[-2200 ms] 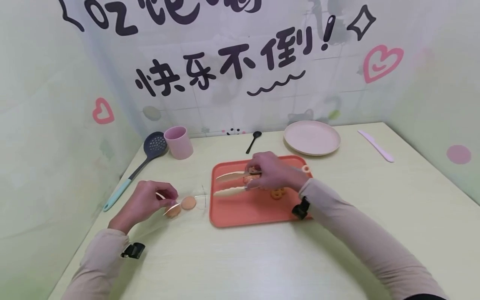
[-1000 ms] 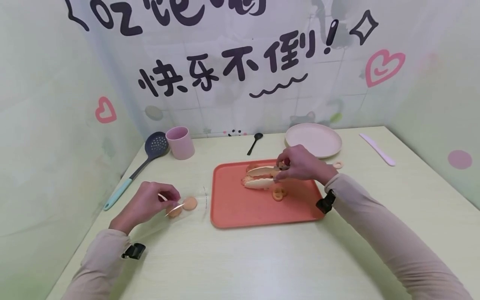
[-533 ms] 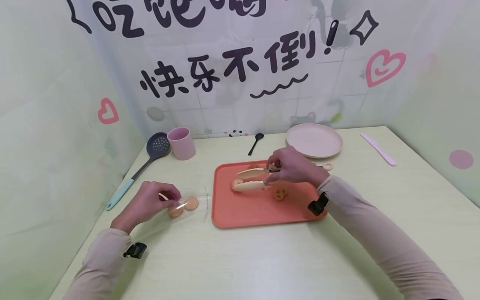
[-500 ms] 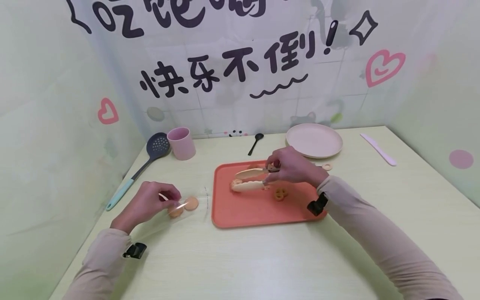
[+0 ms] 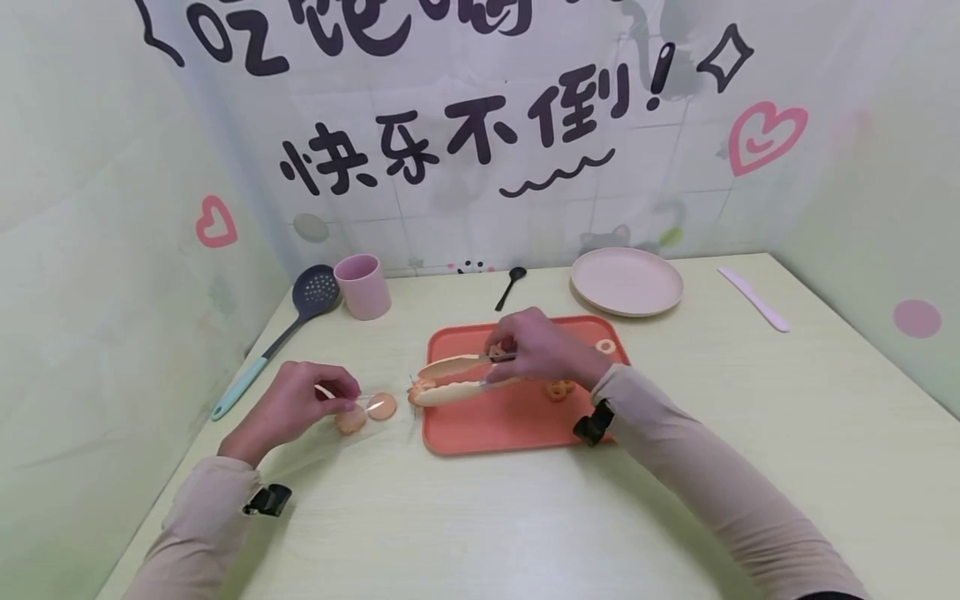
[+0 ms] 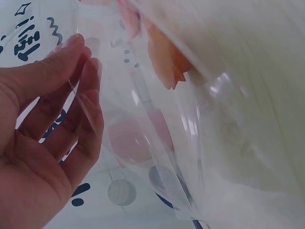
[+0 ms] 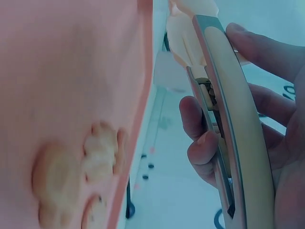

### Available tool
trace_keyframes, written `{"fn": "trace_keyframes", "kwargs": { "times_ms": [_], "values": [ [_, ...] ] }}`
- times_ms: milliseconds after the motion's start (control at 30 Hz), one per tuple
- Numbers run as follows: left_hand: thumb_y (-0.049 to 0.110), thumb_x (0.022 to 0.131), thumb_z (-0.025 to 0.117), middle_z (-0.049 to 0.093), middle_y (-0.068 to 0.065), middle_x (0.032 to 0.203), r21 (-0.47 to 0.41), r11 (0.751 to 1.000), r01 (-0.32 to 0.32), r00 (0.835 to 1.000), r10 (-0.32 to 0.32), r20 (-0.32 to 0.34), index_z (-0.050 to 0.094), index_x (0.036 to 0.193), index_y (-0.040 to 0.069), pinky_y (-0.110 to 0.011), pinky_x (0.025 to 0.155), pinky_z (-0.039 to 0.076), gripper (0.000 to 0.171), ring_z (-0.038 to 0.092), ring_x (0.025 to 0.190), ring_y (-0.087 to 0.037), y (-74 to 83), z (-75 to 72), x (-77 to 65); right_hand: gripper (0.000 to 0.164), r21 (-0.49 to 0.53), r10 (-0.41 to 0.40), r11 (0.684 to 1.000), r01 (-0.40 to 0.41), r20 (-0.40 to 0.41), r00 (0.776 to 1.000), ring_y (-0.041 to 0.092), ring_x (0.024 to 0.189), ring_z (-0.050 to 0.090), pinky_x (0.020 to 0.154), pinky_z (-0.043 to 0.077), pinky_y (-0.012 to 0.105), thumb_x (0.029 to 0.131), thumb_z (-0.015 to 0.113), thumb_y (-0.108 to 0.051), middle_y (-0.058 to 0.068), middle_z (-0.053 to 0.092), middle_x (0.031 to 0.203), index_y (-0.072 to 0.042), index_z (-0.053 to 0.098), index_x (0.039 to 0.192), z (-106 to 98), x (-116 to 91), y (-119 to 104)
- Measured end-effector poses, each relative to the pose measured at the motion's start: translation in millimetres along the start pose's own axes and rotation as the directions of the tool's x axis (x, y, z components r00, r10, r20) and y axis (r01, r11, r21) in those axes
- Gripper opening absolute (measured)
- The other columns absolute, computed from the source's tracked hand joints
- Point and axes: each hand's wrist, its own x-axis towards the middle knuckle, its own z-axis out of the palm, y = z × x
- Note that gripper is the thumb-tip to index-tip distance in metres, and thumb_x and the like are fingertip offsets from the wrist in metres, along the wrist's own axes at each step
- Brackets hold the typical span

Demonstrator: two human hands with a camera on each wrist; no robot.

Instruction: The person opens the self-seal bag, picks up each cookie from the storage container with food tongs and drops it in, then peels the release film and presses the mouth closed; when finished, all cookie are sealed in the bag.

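My left hand point(image 5: 303, 400) pinches the edge of a clear plastic bag point(image 6: 228, 129) between thumb and fingers, left of the tray. Two round, biscuit-like pieces point(image 5: 382, 407) show through the film. An orange-brown piece with a jagged rim point(image 6: 164, 57) is seen close up in the left wrist view. My right hand point(image 5: 536, 346) grips a pair of tongs point(image 7: 233, 105) with cream-coloured tips. Between those tips sits a small orange-brown food piece point(image 5: 417, 392), at the left rim of the red tray point(image 5: 480, 429), near the bag's right end.
Pretzel-shaped pieces point(image 5: 557, 389) lie on the tray; the right wrist view shows several pieces point(image 7: 100, 150). Behind stand a pink cup point(image 5: 365, 292), slotted spoon point(image 5: 315, 290), small black spoon point(image 5: 512, 287) and pink plate point(image 5: 627, 283). A pink knife point(image 5: 753, 298) lies at right.
My right hand has brought the tongs left from the tray's middle to its left rim, carrying the orange-brown piece between the tips. My left hand stays put on the bag.
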Motion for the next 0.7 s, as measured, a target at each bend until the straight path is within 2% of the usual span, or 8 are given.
{"fn": "trace_keyframes", "kwargs": {
  "times_ms": [233,500,700],
  "values": [
    [0.007,0.081,0.082,0.075,0.002,0.087,0.01,1.0,0.004,1.0,-0.004,0.007,0.077,0.093,0.011,-0.02,0.069,0.057,0.013,0.069,0.08,-0.011,-1.4,0.5,-0.3,0.032,0.037,-0.02,0.999,0.019,0.03,0.999,0.009,0.055,0.03,0.054,0.025,0.024,0.078,0.086,-0.037,-0.004,0.038,0.06,-0.012,0.077,0.097,24,15,-10],
    [0.004,0.08,0.082,0.075,0.003,0.086,-0.004,1.0,-0.02,1.0,0.019,-0.008,0.077,0.091,0.011,-0.02,0.069,0.058,0.013,0.069,0.079,-0.008,-0.5,1.3,0.8,0.027,0.042,-0.036,0.999,0.034,0.041,0.999,0.008,0.06,0.039,0.056,0.031,0.022,0.077,0.087,-0.039,-0.005,0.046,0.063,-0.017,0.071,0.08,47,34,-21],
    [0.002,0.08,0.082,0.075,0.002,0.085,-0.027,0.999,-0.038,0.999,0.037,-0.006,0.077,0.089,0.011,-0.02,0.069,0.059,0.014,0.069,0.078,-0.006,2.8,1.2,3.2,0.03,0.042,-0.074,0.996,0.073,0.022,0.997,0.008,0.061,0.042,0.058,0.032,0.022,0.079,0.086,-0.037,-0.004,0.051,0.065,-0.013,0.077,0.094,56,43,-25]
  ]
}}
